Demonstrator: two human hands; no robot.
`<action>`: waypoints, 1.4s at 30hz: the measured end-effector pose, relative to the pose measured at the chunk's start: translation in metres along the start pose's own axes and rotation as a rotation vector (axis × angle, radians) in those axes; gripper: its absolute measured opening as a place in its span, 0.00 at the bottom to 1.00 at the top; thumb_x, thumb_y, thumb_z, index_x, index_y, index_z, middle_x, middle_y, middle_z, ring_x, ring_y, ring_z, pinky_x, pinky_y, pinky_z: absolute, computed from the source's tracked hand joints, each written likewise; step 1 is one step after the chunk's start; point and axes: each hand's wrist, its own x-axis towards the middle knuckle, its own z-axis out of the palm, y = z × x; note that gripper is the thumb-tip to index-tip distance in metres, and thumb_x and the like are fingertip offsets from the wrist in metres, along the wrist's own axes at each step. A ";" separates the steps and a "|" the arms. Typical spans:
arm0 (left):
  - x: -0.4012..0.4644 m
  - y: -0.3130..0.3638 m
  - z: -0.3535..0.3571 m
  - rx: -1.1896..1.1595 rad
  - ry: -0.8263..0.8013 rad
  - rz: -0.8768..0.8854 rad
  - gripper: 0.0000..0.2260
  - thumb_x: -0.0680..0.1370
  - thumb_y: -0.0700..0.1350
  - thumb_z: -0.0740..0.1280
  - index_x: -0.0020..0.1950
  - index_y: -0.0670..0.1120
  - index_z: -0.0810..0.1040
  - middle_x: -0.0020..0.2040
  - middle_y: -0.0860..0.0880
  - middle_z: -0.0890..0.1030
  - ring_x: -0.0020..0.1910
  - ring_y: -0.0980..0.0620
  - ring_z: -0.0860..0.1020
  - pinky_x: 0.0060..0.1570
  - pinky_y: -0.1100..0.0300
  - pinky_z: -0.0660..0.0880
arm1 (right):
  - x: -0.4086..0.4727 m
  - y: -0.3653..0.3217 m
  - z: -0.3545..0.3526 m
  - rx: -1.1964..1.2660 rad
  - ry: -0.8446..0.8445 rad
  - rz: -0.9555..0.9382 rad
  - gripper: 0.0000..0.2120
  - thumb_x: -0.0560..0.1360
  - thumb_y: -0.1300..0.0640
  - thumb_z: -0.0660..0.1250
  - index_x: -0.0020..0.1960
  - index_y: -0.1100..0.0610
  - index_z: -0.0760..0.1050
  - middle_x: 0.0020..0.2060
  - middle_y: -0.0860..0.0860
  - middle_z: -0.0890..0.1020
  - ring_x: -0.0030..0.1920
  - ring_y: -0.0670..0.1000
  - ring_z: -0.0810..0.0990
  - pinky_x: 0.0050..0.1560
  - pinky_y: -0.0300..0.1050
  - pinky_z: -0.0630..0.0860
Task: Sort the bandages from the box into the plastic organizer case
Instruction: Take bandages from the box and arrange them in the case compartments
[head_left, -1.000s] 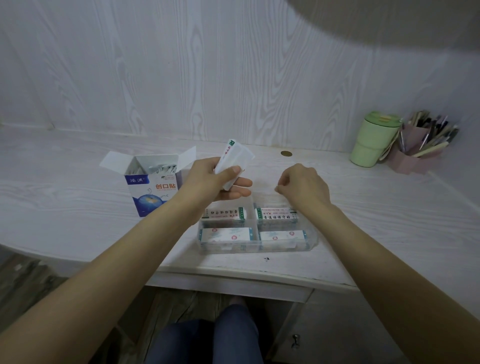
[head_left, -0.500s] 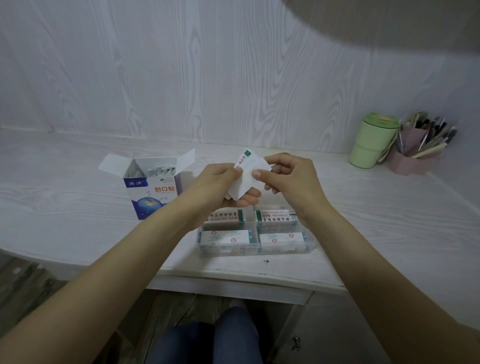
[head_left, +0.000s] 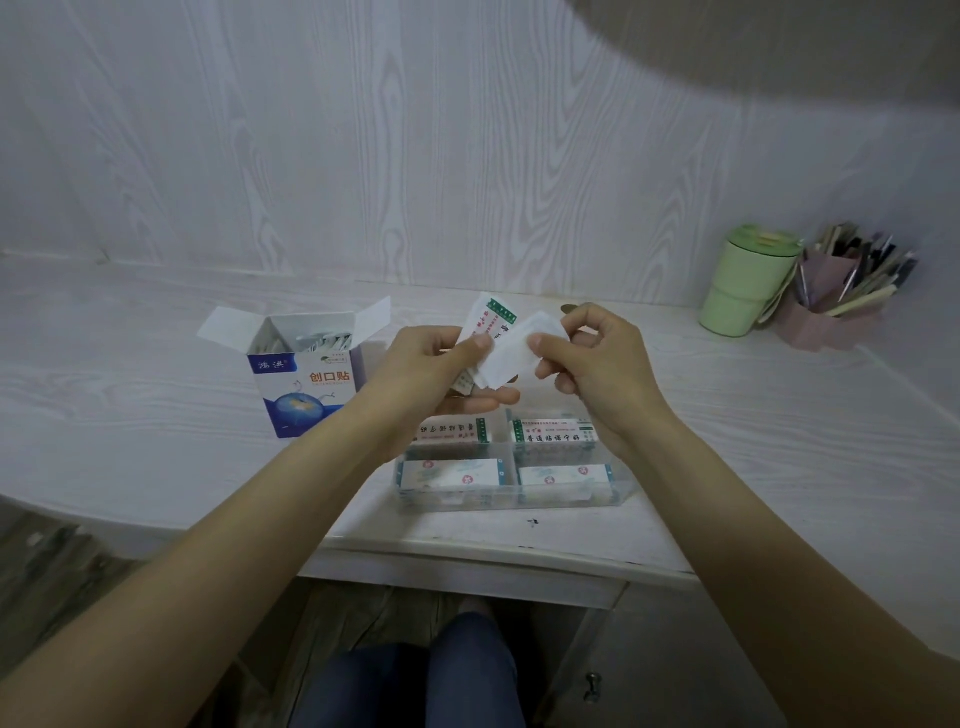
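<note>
White paper wrappers: both hands hold a small fan of bandages (head_left: 501, 348) in the air, above the far edge of the organizer case (head_left: 511, 462). Left hand (head_left: 436, 371) grips the lower end of the stack, thumb on top. Right hand (head_left: 589, 364) pinches the front bandage at its right end, thumb and forefinger clamped on it. Looks like it's peeling one off the stack.

Case sits near the table's (head_left: 156, 415) front edge, directly below and slightly toward the person from the hands. Four compartments, each already holding bandages lying with long axis left-right. Held bandage is tilted diagonal, so it needs a rotate to match before the drop. Right hand is nearer the right-side compartments and looks like the one to place it; a short move down and back should do.

Box (head_left: 306, 374) stands open to the left of the case, more bandages inside; task is mid-way at best.
</note>
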 end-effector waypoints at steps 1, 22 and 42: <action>0.000 0.000 -0.001 0.006 0.011 0.010 0.07 0.80 0.43 0.63 0.52 0.43 0.79 0.43 0.44 0.84 0.38 0.48 0.84 0.37 0.62 0.81 | 0.000 -0.001 0.000 0.038 -0.003 0.012 0.08 0.72 0.68 0.70 0.43 0.59 0.72 0.29 0.50 0.81 0.27 0.45 0.79 0.26 0.34 0.69; 0.017 -0.007 0.000 -0.021 0.202 0.092 0.09 0.80 0.44 0.62 0.55 0.43 0.78 0.47 0.47 0.82 0.44 0.53 0.81 0.48 0.60 0.80 | 0.007 0.006 -0.016 0.014 -0.046 0.108 0.06 0.71 0.71 0.70 0.45 0.62 0.78 0.47 0.65 0.82 0.42 0.55 0.83 0.39 0.37 0.80; 0.041 -0.016 0.002 0.561 0.147 0.125 0.13 0.83 0.45 0.54 0.53 0.44 0.76 0.49 0.45 0.81 0.49 0.49 0.81 0.54 0.54 0.76 | 0.051 0.028 -0.020 -0.948 -0.131 0.069 0.05 0.71 0.65 0.71 0.44 0.57 0.83 0.38 0.53 0.80 0.34 0.43 0.73 0.29 0.31 0.68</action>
